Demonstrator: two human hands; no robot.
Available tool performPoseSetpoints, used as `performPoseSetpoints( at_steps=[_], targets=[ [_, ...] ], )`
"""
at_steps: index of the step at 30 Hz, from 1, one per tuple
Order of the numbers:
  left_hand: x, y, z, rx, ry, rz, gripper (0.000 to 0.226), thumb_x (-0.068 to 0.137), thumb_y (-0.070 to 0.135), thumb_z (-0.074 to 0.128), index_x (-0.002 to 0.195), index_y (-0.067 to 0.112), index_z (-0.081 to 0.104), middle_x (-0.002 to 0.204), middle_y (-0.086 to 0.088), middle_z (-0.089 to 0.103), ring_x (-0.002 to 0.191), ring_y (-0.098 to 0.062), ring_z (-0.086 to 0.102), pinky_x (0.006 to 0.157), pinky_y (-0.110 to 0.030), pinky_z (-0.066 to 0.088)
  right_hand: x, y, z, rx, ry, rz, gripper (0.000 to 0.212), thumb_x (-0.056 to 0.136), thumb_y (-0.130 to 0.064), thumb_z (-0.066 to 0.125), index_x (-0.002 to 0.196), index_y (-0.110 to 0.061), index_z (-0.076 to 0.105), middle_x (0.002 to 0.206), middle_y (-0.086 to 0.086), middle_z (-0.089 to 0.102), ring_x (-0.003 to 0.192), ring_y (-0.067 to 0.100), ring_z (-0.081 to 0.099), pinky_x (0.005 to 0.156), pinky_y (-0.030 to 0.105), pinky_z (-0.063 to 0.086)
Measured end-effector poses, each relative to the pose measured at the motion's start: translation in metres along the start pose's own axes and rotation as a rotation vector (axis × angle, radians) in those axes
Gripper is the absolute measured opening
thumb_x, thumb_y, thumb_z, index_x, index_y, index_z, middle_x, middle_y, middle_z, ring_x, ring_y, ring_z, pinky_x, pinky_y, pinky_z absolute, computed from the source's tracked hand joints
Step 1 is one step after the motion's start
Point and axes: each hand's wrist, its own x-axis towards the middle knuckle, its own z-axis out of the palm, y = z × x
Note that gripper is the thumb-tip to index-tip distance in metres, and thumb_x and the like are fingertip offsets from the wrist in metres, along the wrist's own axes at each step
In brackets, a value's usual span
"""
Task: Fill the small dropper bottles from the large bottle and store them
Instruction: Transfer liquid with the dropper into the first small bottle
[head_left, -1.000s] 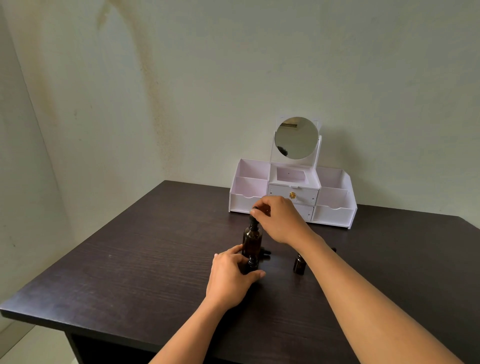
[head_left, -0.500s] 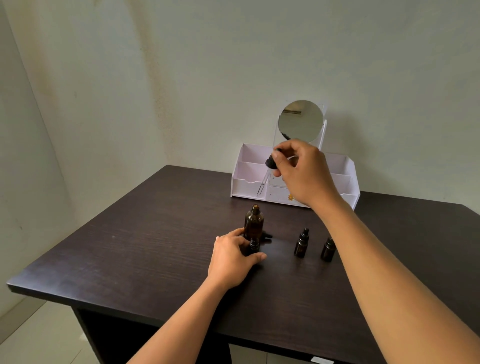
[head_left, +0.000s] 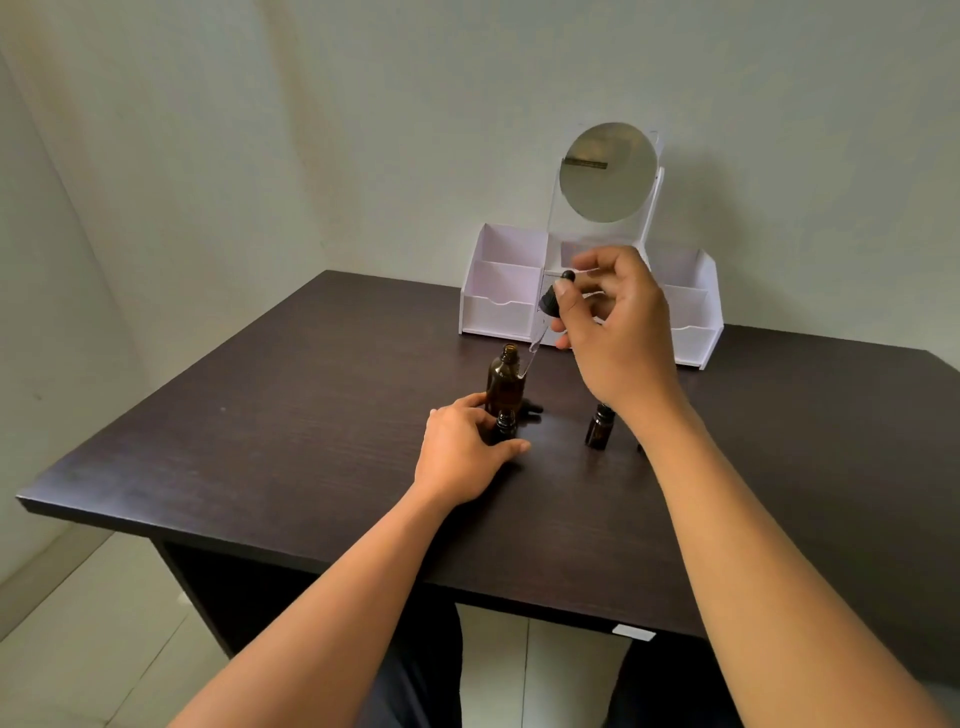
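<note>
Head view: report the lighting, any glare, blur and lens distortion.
Head view: soft, even light with faint shadows; a dull sheen on the dark table beside the left hand; wide-angle bowing at the frame edges; the dropper in the right hand is slightly motion-blurred, its glass tube hard to trace.

A domestic room is indicated, most likely a bedroom or dressing corner. A dark wood-grain surface (head_left: 291, 415) is set into a corner of plain painted walls (head_left: 260, 130) (faint staining is noted). A white cosmetic organiser (head_left: 498, 306) with open compartments and a round mirror (head_left: 608, 171) is placed at the back. Pale floor tiles (head_left: 78, 649) are seen below.
</note>
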Motion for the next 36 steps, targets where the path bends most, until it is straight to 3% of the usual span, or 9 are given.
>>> performPoseSetpoints(
  at_steps=[3,11,21,26,33,36],
  targets=[
    [0.000,0.001,0.000,0.011,-0.003,0.005,0.041,0.072,0.052,0.085,0.101,0.024,0.079,0.149,0.012,0.051,0.132,-0.024,0.049,0.110,-0.049,0.043,-0.009,0.006,0.004,0.009,-0.006,0.021,0.009,0.097,-0.019,0.061,0.103,-0.020,0.054,0.095,0.002,0.065,0.072,0.020,0.071,0.057,0.030,0.057],
    [-0.002,0.003,0.000,0.018,0.003,-0.004,0.041,0.074,0.051,0.084,0.103,0.022,0.079,0.149,0.011,0.049,0.133,-0.025,0.047,0.112,-0.050,0.040,-0.017,0.019,0.011,-0.057,-0.058,0.038,0.010,0.097,-0.024,0.060,0.105,-0.024,0.054,0.097,0.000,0.064,0.078,0.021,0.071,0.069,0.046,0.060],
    [-0.005,0.007,-0.004,0.022,-0.002,0.000,0.042,0.076,0.049,0.082,0.107,0.021,0.078,0.150,0.010,0.049,0.136,-0.021,0.044,0.117,-0.052,0.033,-0.020,0.023,0.012,-0.077,-0.080,0.057,0.010,0.097,-0.025,0.060,0.104,-0.025,0.054,0.096,-0.003,0.064,0.079,0.020,0.071,0.070,0.046,0.060],
    [-0.004,0.005,-0.003,0.028,-0.012,-0.019,0.043,0.075,0.050,0.083,0.108,0.022,0.078,0.151,0.011,0.048,0.138,-0.024,0.041,0.114,-0.051,0.038,-0.022,0.024,0.014,-0.075,-0.088,0.064,0.009,0.097,-0.023,0.060,0.102,-0.026,0.053,0.096,-0.002,0.064,0.079,0.018,0.071,0.070,0.044,0.061],
    [-0.005,0.008,-0.004,0.044,-0.013,-0.013,0.041,0.077,0.048,0.082,0.108,0.023,0.078,0.151,0.009,0.047,0.139,-0.024,0.040,0.115,-0.052,0.036,-0.024,0.024,0.015,-0.011,-0.086,0.110,0.006,0.098,-0.018,0.059,0.102,-0.019,0.054,0.094,0.001,0.064,0.068,0.007,0.071,0.058,0.024,0.058],
    [-0.006,0.007,-0.004,0.048,-0.014,-0.008,0.042,0.077,0.050,0.082,0.109,0.023,0.078,0.151,0.009,0.048,0.138,-0.024,0.041,0.114,-0.052,0.037,-0.025,0.027,0.015,0.004,-0.078,0.132,0.005,0.098,-0.018,0.059,0.101,-0.017,0.055,0.092,0.002,0.064,0.067,0.008,0.071,0.058,0.023,0.058]
  ],
)
